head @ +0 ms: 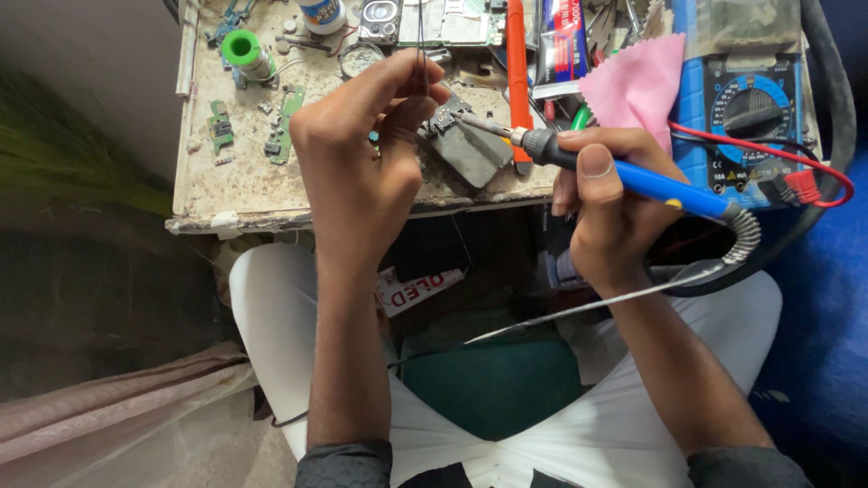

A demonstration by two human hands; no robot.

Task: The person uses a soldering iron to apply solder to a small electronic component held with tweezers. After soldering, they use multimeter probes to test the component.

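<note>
Right hand (604, 194) grips a blue soldering iron (633, 176), tip on a small grey board (466, 145) on the table (244, 181). Left hand (362, 145) pinches thin wire (422, 45). Red-and-white label (418, 291) sits below; pink cloth (637, 81) behind.

The soldering iron (624, 173) lies slantwise across the right centre of the frame, its blue handle running from lower right up to a black collar and a thin metal tip. The tip points left and touches the top edge of a small dark grey phone part (468, 145), which rests flat and tilted on the bench near the upper middle of the frame. A ribbed grey sleeve ends the handle at the right, where the cord leaves it. A thin wire (422, 45) stands nearly upright above the part, at the top centre.
</note>
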